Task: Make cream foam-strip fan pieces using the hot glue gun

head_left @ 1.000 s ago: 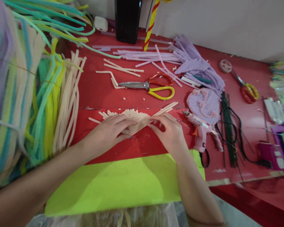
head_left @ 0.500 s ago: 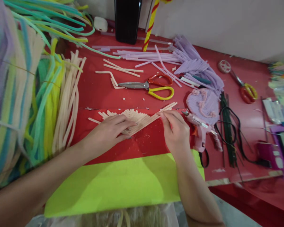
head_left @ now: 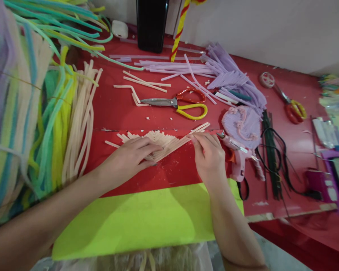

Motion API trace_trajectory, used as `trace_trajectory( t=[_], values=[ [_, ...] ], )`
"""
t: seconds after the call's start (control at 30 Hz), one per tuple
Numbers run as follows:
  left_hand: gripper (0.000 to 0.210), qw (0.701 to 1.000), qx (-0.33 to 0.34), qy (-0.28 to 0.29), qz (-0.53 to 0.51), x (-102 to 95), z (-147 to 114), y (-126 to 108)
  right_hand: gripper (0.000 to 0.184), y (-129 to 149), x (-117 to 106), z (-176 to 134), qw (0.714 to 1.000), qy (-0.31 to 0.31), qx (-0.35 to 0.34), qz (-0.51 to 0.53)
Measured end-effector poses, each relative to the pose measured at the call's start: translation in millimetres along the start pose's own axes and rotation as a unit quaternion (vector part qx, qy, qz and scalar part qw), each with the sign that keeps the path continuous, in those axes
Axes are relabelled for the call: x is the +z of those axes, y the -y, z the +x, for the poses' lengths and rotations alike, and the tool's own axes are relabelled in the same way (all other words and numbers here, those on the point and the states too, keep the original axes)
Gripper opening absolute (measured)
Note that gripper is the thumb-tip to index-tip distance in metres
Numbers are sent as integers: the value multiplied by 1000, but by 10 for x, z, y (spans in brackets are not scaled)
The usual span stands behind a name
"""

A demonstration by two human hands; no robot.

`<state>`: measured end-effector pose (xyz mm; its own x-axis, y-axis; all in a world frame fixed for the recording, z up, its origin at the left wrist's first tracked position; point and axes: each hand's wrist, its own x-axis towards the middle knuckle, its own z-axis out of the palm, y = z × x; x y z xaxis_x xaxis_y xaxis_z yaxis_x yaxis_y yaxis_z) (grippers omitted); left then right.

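Cream pipe cleaners laid side by side form a V-patterned piece (head_left: 165,143) on the red table. Over its left part rests my left hand (head_left: 139,150), palm down with fingers stretched out, pressing on the strips. My right hand (head_left: 209,154) is at the piece's right end, thumb and fingers pinched on the ends of the cream pipe cleaners that slant up to the right. Just beyond lie scissors (head_left: 175,102) with one red and one yellow handle, their blades pointing left at a bent cream pipe cleaner (head_left: 132,92).
A pink glue gun (head_left: 238,158) and a round lilac piece (head_left: 241,126) are right of my right hand. Lilac pipe cleaners (head_left: 234,79) lie behind. Bundled coloured pipe cleaners (head_left: 53,124) crowd the left. A black phone (head_left: 151,26) stands at the back; a lime-green sheet (head_left: 138,222) lies in front.
Hardly anything differs. My right hand has shifted very slightly, still at the ends of the cream pipe cleaners; my left hand stays on the piece.
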<state>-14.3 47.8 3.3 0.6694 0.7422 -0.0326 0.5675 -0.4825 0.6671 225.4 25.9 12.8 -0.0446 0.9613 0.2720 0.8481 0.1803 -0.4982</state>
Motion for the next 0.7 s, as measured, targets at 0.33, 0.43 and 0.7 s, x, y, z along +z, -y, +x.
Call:
trace_trajectory(
  t=[0.33, 0.43, 0.7],
  values=[
    [28, 1000, 1, -1, 0, 16, -5, 9, 25, 22, 12, -5, 1000, 15, -5, 5],
    [28, 1000, 1, -3, -4, 22, -9, 17, 25, 19, 15, -10, 1000, 11, -7, 6],
    [28, 1000, 4, -7, -7, 26, -6, 21, 25, 33, 10, -7, 1000, 11, -5, 6]
  ],
)
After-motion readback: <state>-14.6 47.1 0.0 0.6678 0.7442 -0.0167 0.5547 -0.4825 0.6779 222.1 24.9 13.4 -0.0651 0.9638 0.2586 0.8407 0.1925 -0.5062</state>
